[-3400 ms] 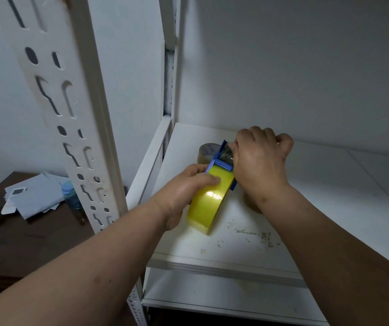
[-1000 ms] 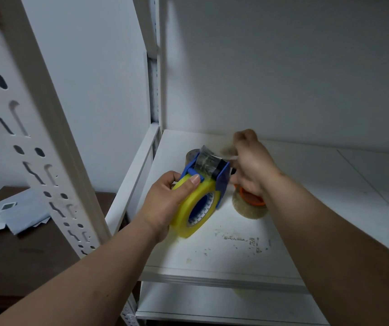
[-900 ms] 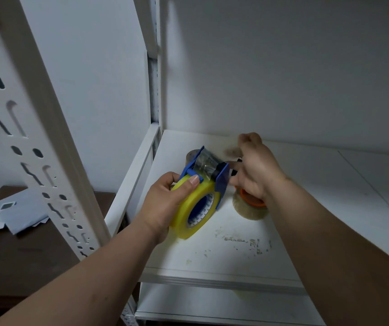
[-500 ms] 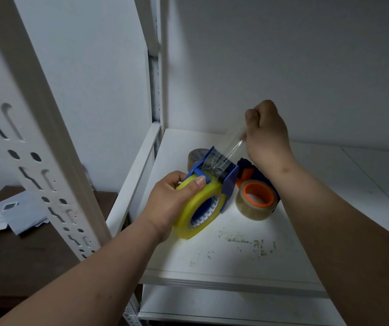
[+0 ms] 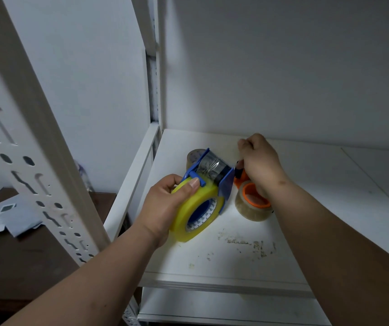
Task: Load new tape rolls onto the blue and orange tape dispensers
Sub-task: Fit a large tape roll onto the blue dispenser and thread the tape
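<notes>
Yellow tape roll [image 5: 197,209] sits mounted on the blue tape dispenser [image 5: 214,175], and the left hand [image 5: 167,208] grips roll and dispenser together from the left, thumb laid across the top of the roll, holding them tilted just above the white shelf [image 5: 235,255]. The right hand [image 5: 259,161] is clenched into a fist just right of the dispenser's clear-taped front, above the orange tape dispenser [image 5: 241,178]; whether it pinches anything cannot be told. A clear tape roll with an orange core [image 5: 253,207] lies flat on the shelf directly below that wrist, and a brownish roll [image 5: 194,157] stands behind the blue dispenser. Half a second ago the right fist was raised high, stretching a strip of clear tape up from the dispenser; now it has dropped back near the shelf and no stretched strip shows. The shelf surface carries dirty specks near its front edge. A perforated white upright [image 5: 31,147] stands at the left, with papers [image 5: 12,215] on a dark wooden table [image 5: 24,267] beyond.
</notes>
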`<state>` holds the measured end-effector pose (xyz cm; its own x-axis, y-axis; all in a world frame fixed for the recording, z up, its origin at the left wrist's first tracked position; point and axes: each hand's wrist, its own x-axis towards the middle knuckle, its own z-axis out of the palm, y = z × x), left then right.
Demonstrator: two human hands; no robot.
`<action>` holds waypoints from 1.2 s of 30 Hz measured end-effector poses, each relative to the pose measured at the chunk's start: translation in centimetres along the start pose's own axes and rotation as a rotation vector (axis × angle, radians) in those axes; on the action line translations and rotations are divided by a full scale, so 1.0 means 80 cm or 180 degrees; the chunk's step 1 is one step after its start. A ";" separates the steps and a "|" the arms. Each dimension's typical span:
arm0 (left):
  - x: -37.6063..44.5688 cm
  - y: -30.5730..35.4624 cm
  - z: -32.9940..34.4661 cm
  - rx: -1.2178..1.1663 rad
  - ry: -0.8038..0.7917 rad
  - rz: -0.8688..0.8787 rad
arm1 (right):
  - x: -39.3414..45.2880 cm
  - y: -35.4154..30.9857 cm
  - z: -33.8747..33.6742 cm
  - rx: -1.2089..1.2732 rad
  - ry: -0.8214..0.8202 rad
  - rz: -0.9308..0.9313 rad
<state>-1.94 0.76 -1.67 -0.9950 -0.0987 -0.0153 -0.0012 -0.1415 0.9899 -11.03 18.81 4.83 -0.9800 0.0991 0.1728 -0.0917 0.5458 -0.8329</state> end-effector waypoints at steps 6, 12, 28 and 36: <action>0.002 -0.011 -0.006 -0.0101 0.0162 -0.0060 | -0.022 0.016 0.034 0.0846 -0.0761 0.0778; -0.002 -0.012 -0.009 -0.0066 0.0269 -0.0210 | -0.029 0.018 0.045 0.1483 -0.1007 0.1525; -0.009 0.002 0.008 -0.0096 -0.0081 -0.0213 | -0.036 -0.015 0.009 0.1315 -0.0214 -0.0311; -0.008 0.003 -0.006 -0.0004 -0.0234 -0.0558 | -0.073 -0.017 0.004 0.0658 -0.1729 -0.0489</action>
<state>-1.22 0.32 -1.50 -0.9842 -0.0003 -0.1772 -0.1751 -0.1516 0.9728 -5.27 17.22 4.81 -0.8979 -0.4372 0.0514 -0.2186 0.3415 -0.9141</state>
